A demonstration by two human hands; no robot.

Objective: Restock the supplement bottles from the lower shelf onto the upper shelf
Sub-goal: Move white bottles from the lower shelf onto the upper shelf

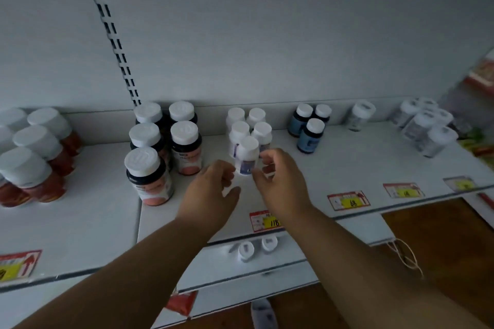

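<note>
The upper shelf (334, 168) was a long white metal deck under a plain white back wall (267, 48), the light dim, with a slotted upright (115, 43) running up at the left. Below its front edge the lower shelf (240, 262) stuck out, and beyond that lay brown floor (441, 235).

On the upper shelf stood rows of bottles: dark, wide-capped ones (157, 157) to the left, small white ones (248, 125) in the middle, blue-labelled ones (310, 128) further right. Price tags (347, 200) lined the lip.

Both hands were at the front bottle of the white row (247, 155), which stood upright on the shelf. The right hand (280, 181) had its fingertips close beside the label, perhaps touching; the left hand (213, 189) curled just short of it. Neither grip looked closed on the bottle: both were narrow and loose.

To finish this placement well, it seemed wise to nudge the bottle square behind the tag, label forward, touching its neighbours lightly so none toppled.

Two white caps (256, 247) showed on the lower shelf, apparently stock yet to lift.
</note>
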